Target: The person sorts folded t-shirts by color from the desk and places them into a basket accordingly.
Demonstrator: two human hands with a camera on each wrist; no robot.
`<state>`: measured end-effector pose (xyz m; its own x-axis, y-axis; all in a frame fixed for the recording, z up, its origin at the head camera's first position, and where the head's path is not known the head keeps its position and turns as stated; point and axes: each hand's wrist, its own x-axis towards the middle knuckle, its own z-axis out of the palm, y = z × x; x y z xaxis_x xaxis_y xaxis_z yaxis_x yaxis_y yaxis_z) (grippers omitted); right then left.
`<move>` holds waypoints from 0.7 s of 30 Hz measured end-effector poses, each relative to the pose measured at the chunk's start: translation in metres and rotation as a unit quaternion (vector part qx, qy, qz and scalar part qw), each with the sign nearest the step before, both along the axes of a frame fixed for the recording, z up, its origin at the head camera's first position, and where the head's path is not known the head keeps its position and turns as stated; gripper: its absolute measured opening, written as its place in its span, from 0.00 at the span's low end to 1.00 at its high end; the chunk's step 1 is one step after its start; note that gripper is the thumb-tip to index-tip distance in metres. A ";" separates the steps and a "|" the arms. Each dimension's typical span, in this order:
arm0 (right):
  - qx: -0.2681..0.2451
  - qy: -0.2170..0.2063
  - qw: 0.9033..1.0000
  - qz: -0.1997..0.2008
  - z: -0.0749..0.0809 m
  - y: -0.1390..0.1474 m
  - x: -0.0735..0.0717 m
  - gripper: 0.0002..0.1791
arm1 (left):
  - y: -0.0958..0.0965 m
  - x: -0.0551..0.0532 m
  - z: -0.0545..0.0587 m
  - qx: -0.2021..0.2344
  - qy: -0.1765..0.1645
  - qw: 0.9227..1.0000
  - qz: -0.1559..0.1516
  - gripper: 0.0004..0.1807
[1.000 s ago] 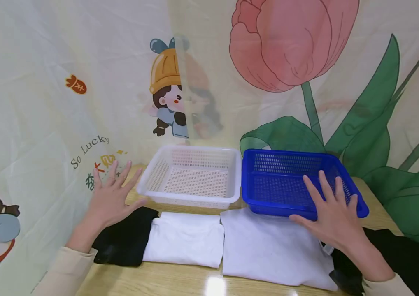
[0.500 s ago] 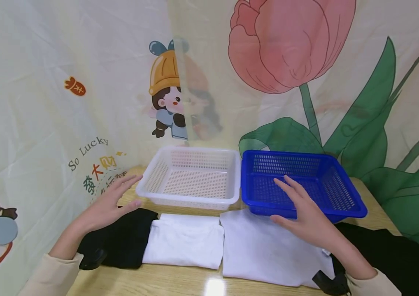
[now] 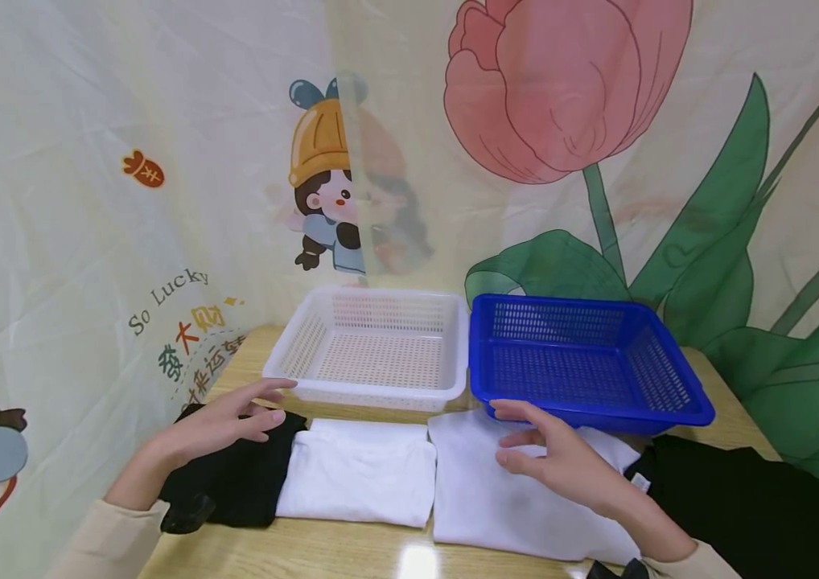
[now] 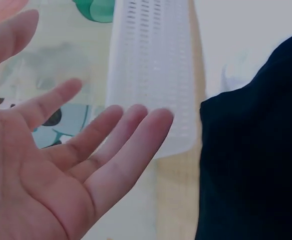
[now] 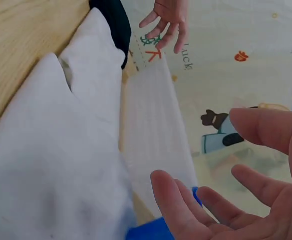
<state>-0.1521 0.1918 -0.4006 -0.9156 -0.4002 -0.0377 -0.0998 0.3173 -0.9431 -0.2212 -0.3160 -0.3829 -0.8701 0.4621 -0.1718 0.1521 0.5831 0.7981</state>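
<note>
Could rumple the pale garment (image 3: 482,507) at five o'clock or black cloth (image 3: 250,482) at seven by lowering right hand (image 3: 561,462) or left hand (image 3: 207,428) carelessly, both with fingers (image 4: 130,160) loosely spread and empty

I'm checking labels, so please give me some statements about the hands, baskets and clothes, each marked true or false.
The white basket stands left of the blue basket. True.
The smaller white garment lies between a black garment and the larger white garment. True.
The left hand grips a black garment. False: it holds nothing.
The blue basket is full of clothes. False: none lie in it.
The right hand holds nothing. True.
</note>
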 end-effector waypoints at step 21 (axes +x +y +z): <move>-0.180 -0.211 0.960 0.037 -0.046 -0.062 -0.014 0.46 | 0.012 -0.004 -0.033 0.071 -0.215 0.973 0.031 0.43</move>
